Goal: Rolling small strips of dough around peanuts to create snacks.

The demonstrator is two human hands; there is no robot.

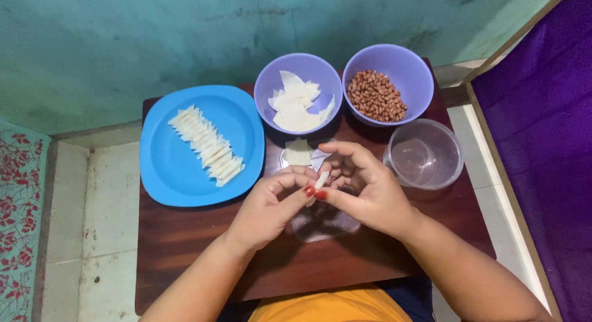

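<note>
The 2 hands meet over the middle of a small dark wooden table (185, 248). The left hand (268, 208) and the right hand (364, 189) are pressed close together, and between their fingertips they pinch a small white rolled wrapper (321, 179), held upright just above the tabletop. The thumbs, with red nails, close on its lower end, and the right hand's fingers curl over the top of it.

To the left lies a blue plate (166, 174) with a slanting row of finished white rolls (206, 145) laid side by side, touching one another. Behind the hands stand 2 lilac bowls: the left bowl (266, 84) holds loose flat white wrapper sheets (297, 105), and the right bowl (416, 72) holds brown peanuts (376, 95). The 2 bowls touch or nearly touch at their rims. Just in front of the left bowl, a single flat sheet (298, 152) lies on the table, near the fingers.

To the right of the hands sits a clear plastic tub (424, 154), near the peanut bowl. Under the hands a clear plastic lid (320, 226) rests on the wood, partly hidden by them.

The table stands on a pale tiled floor (111, 205) against a teal wall (154, 38), with a purple cloth (542, 124) at the right.
</note>
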